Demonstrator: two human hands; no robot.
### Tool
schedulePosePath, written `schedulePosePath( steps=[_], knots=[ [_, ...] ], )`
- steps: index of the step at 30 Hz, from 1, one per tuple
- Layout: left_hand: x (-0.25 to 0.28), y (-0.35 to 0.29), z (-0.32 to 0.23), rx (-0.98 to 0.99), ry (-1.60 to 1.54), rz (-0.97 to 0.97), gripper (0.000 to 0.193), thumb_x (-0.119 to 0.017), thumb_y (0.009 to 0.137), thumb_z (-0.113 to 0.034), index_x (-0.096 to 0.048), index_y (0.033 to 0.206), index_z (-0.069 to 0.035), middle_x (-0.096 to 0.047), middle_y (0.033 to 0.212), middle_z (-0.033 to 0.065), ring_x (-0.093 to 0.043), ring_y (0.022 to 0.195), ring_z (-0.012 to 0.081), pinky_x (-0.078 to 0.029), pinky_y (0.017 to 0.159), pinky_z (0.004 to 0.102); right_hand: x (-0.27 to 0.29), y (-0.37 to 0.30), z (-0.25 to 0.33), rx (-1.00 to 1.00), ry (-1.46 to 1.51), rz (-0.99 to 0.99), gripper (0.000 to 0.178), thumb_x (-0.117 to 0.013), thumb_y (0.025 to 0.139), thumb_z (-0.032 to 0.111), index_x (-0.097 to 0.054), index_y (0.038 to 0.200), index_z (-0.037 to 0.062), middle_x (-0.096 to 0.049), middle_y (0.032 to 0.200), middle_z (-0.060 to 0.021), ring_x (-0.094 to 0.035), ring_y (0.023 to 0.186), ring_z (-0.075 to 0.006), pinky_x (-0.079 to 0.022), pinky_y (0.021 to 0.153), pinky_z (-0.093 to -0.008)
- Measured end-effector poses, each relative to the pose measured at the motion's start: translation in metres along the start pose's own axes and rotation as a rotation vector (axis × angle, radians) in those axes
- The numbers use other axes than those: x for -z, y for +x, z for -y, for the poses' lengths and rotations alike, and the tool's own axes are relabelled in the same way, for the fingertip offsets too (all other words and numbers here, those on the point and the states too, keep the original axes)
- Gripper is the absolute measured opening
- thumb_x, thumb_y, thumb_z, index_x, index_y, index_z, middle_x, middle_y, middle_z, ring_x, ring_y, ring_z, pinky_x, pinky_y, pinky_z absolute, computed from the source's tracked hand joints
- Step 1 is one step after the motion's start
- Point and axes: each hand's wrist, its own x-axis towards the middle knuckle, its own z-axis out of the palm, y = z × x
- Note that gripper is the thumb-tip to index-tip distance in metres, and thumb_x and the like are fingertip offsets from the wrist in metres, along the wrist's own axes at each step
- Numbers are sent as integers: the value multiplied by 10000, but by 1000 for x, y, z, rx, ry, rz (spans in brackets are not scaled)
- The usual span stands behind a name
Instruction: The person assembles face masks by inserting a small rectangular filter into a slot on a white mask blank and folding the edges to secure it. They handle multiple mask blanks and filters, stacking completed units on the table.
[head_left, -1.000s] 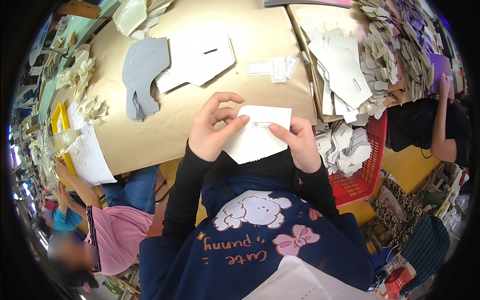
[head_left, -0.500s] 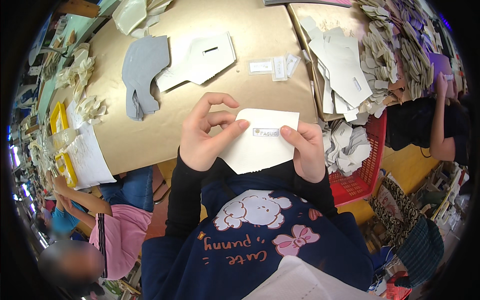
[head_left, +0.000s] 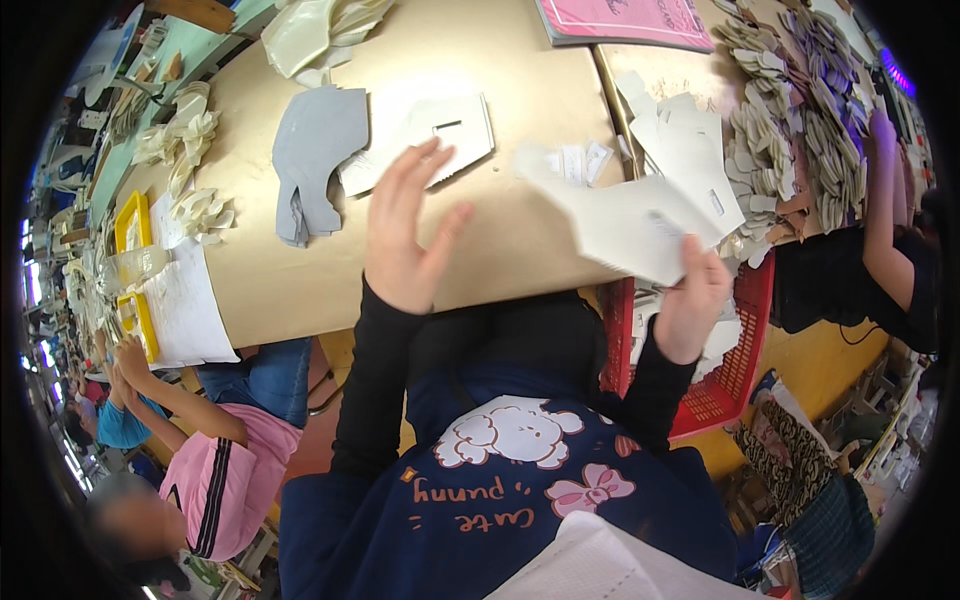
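My right hand (head_left: pixel 692 300) pinches the near edge of a white flat cut panel (head_left: pixel 625 230) with a small label patch on it; motion blurs the panel. Its right side overlaps a pile of similar white panels (head_left: pixel 690 145) on the table. My left hand (head_left: pixel 405 235) holds nothing, its fingers stretched and apart, over the near edge of a stack of white panels (head_left: pixel 475 135) with a rectangular slot. Grey cut pieces (head_left: pixel 320 135) lie to the left of that stack. Small clear packets of labels (head_left: pixel 575 165) rest behind the held panel, partly hidden by it.
A red plastic basket (head_left: pixel 748 345) with white pieces stands below the table edge at right. A pink booklet (head_left: pixel 630 22) lies at the back. Yellow trays (head_left: pixel 135 220) and a white sheet (head_left: pixel 190 310) are at left. Other people sit on both sides.
My right hand has carried the white panel away to the right, toward the pile. My left hand has let go of it and moved slightly up toward the slotted stack. The view has shifted somewhat.
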Motion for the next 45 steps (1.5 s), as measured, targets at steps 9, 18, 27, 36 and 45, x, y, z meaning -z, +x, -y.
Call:
schedulePosePath(
  steps=[9,18,27,36,45],
  knots=[
    [-44,16,99,174,359,-57,518,-724,902,-257,-590,1324,12,-474,1449,222,-374,1397,438,-358,1120,486,23,25,6,432,-862,-431,476,-662,948,131,-533,1404,89,-517,1319,-115,-503,1063,-205,-434,827,-314],
    [-48,2,88,308,-24,-183,484,-788,797,-112,-595,1228,-5,-581,1343,158,-488,1310,393,-393,1078,472,-70,27,-47,391,-948,89,215,-706,888,134,-676,1050,-4,-621,1021,-148,-625,896,-304,-502,785,-387],
    [-76,-5,21,4,-323,64,636,-681,916,-73,-400,1485,-31,-585,1360,174,-538,1290,301,-408,1084,380,-69,25,-51,114,-487,226,94,-703,908,50,-653,902,-29,-576,781,18,-492,680,-38,-413,643,-223],
    [-78,-9,28,512,-1185,326,667,-720,881,25,-411,1471,-20,-609,912,14,-637,922,111,-504,847,238,-51,15,-31,111,-435,311,126,-706,909,65,-660,907,-53,-604,775,-27,-489,658,-71,-399,607,-228],
    [-30,-36,53,709,-1045,141,381,-725,874,-6,-601,1234,10,-671,992,75,-646,893,123,-522,804,258,-65,40,-29,247,-844,230,228,-692,902,87,-697,1102,-22,-627,821,-84,-547,638,-130,-463,593,-294]
  ],
)
